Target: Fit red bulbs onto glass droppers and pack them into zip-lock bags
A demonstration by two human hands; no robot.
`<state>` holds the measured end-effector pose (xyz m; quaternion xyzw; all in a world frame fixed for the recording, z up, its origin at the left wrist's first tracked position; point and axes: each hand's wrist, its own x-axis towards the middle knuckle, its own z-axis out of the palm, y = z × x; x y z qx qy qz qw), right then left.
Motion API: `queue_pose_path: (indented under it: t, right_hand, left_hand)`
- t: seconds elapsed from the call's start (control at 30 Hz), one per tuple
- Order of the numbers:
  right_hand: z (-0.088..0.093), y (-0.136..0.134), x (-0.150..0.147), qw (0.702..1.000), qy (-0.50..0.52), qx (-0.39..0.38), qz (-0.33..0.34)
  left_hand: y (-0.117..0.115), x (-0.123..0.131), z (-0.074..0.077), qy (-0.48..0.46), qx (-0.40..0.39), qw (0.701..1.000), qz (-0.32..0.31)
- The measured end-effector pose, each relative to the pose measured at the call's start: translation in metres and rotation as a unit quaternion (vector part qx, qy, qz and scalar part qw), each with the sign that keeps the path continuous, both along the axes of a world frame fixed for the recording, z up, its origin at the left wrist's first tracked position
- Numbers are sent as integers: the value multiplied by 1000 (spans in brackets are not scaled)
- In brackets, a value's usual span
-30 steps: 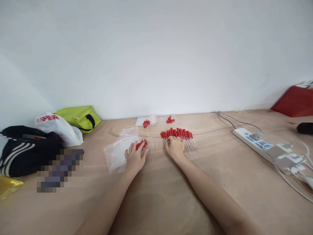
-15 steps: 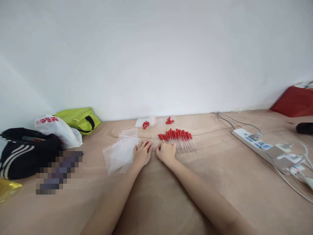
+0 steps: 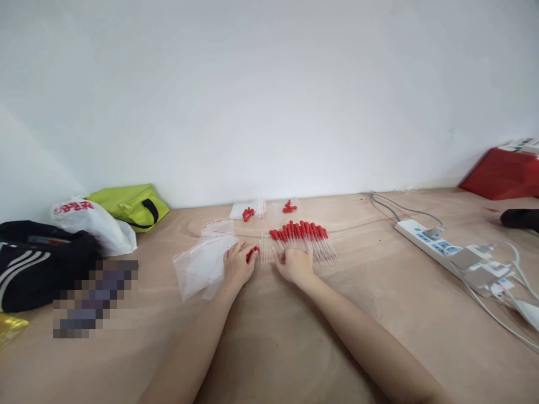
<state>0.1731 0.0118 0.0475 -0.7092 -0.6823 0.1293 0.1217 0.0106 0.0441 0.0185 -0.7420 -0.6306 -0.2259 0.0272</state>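
Curled, the grip of the right hand (image 3: 297, 266) sits at the clear lower ends of a fanned row of thin tubes with rounded red caps (image 3: 298, 230); whether it pinches one cannot be told. Fingers bent, the left hand (image 3: 241, 265) covers part of some small loose red caps (image 3: 251, 255), its hold unclear. Slim clear uncapped tubes (image 3: 264, 249) lie between the hands on the brown desk (image 3: 269, 348), flat translucent plastic bags (image 3: 200, 270) left of them.
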Motion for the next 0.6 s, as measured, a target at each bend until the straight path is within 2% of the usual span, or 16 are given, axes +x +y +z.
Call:
queue_pose_path:
  t: [0.13, 0.33, 0.5, 0.6]
  right_hand:
    - [-6, 1, -7, 1000, -24, 8, -2]
    - [-10, -10, -1, 992, -102, 54, 52]
    - [-24, -23, 16, 978, -126, 148, 75]
    - [-36, -27, 36, 962, -102, 236, 94]
  left_hand:
    - [2, 2, 4, -6, 15, 1000, 4]
    - [5, 11, 8, 22, 38, 999, 33]
    - [8, 13, 8, 16, 109, 994, 11]
    - [2, 11, 10, -43, 157, 987, -1]
